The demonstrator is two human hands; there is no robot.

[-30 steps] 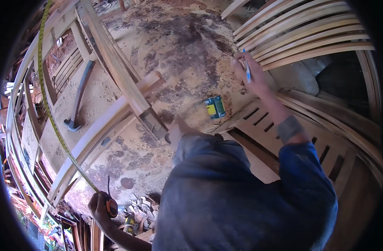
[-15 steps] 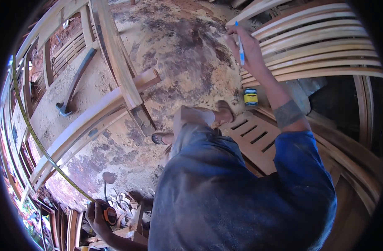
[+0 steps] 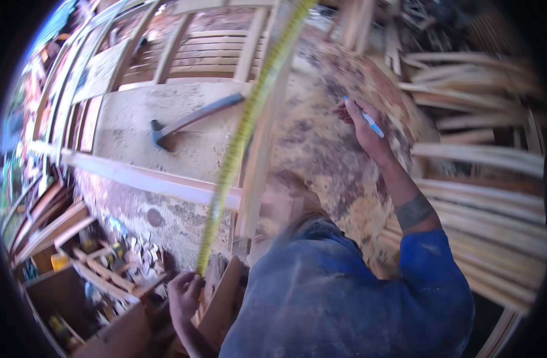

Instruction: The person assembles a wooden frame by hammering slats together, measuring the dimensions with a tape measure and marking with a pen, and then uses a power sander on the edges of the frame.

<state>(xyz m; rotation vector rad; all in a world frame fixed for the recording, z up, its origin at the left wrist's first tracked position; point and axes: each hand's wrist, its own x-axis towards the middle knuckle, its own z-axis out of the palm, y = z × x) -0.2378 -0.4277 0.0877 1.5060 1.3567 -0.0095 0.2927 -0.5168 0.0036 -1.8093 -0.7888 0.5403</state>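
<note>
My left hand, at the lower left, is closed on a tape measure. Its yellow blade stretches from my fingers up across the wooden frame to the top of the view; the case cannot be made out. At the upper right, my right hand is held over the dusty floor, closed around a slim blue-and-white pen. A claw hammer with a dark handle lies left of the blade on a pale board. Beside the blade runs an upright wooden beam, meeting a long rail.
Stacked wooden slats fill the right side. At the lower left stands a wooden box with offcuts and scraps about it. A slatted wooden frame rises at the far left. My foot is close to the beam.
The view has swung left, so the hammer and frame sit farther right. The tape blade now runs steeply across the frame rather than along the far left. Both hands keep their hold.
</note>
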